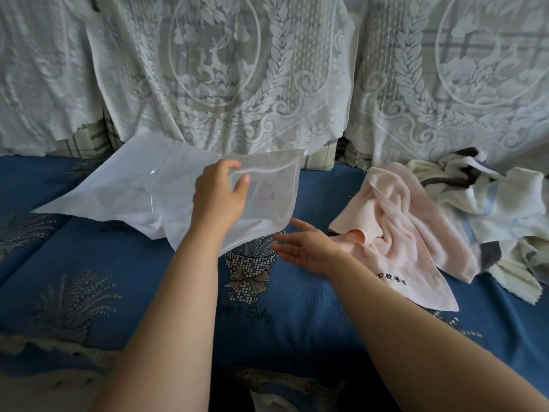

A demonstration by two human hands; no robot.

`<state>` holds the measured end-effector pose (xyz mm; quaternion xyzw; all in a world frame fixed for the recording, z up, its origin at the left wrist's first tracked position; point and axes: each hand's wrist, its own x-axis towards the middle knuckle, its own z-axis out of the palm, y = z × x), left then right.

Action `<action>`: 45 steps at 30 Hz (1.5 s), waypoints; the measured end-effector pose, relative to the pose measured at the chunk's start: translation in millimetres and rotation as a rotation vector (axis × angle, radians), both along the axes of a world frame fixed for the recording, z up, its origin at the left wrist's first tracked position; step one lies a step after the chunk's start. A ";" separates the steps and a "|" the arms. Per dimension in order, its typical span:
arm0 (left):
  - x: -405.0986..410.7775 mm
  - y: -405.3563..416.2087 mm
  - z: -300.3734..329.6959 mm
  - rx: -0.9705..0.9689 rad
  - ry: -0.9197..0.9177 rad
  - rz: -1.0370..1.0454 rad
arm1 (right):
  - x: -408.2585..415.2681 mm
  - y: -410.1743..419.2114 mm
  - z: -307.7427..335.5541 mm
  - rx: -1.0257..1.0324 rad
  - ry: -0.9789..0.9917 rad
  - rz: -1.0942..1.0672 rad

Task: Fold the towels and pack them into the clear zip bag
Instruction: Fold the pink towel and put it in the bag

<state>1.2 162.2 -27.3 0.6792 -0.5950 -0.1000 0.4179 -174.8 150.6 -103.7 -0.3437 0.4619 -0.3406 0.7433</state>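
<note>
Towels are lying in two loose, unfolded heaps at about three o'clock on the blue sofa seat (124,263): one pink towel (398,230) with dark printed characters near its lower edge, and, touching it further right, one cream towel with grey stripes (481,200), which is running out of view at the right edge, so its full extent is impossible to judge. One clear zip bag (142,188) is hovering at about ten o'clock, its far corner sagging toward the seat and its near corner lifted; how much of its underside is touching the cushion is hard to make out. A pale scrap at six o'clock is being cut off by the bottom edge and cannot be identified.

Both bare forearms are reaching forward from the bottom of the view. The left hand (219,194) is gripping the bag near its zip edge, fingers curled over the top and thumb pressing from the near side. The right hand (309,248) is hanging palm-in just below the bag's near corner, fingers straight and spread, holding nothing, with its far side just beside the pink towel. White lace covers (267,69) are draping the backrest at twelve o'clock.
</note>
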 end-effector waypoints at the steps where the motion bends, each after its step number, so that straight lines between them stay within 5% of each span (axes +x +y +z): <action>1: -2.2 -0.1 -2.1 0.052 -0.001 0.004 | -0.4 0.8 0.4 -0.003 0.012 0.010; 4: -13.1 0.8 -1.9 0.010 0.029 0.021 | -0.1 2.9 8.9 -0.060 0.230 0.045; 8: -48.1 3.1 -0.2 -0.099 0.034 -0.073 | -37.8 -5.1 16.0 -0.514 1.059 -0.120; 12: -93.5 4.9 -9.4 -0.024 0.031 -0.236 | -100.2 1.4 6.6 -0.581 1.462 -0.194; 15: -118.9 4.1 -23.2 0.114 -0.075 -0.338 | -132.4 3.9 -14.4 -0.435 1.405 -0.094; 20: -151.2 4.9 -30.3 0.567 -0.101 -0.364 | -143.6 7.4 -1.3 -0.686 1.238 -0.372; 23: -160.7 -2.5 -33.6 0.830 0.387 -0.363 | -130.3 24.6 29.7 -0.791 1.114 -0.300; 26: -159.7 -7.6 -48.7 0.916 0.851 -0.344 | -130.2 48.5 42.2 -0.543 0.984 0.319; 28: -160.8 -10.9 -60.7 0.864 0.771 -0.322 | -134.7 48.3 35.6 -0.470 1.010 0.412; 31: -161.2 -10.1 -61.5 0.806 0.442 -0.382 | -149.9 21.7 27.6 -0.559 1.207 -0.200; 32: -158.5 -10.3 -59.1 0.776 0.231 -0.414 | -154.4 16.6 28.9 -0.522 1.276 -0.234; 34: -150.8 -13.1 -57.5 0.668 -0.223 -0.376 | -164.4 5.8 19.1 -0.343 1.355 0.002; 36: -146.1 -11.4 -53.5 0.460 -0.449 -0.236 | -166.0 8.1 20.3 -0.330 1.348 0.285; 38: -149.2 -7.7 -45.1 0.284 -0.340 -0.276 | -158.7 8.5 20.9 -0.613 1.429 0.366; 41: -160.6 -0.2 -28.8 0.544 0.186 -0.536 | -129.1 25.6 35.7 -1.085 1.490 0.312; 43: -162.0 4.7 -29.2 0.682 0.327 -0.591 | -114.7 47.5 32.8 -0.764 1.170 0.457; 45: -160.7 3.1 -39.2 0.599 0.296 -0.538 | -114.6 59.3 28.9 -0.404 1.101 0.651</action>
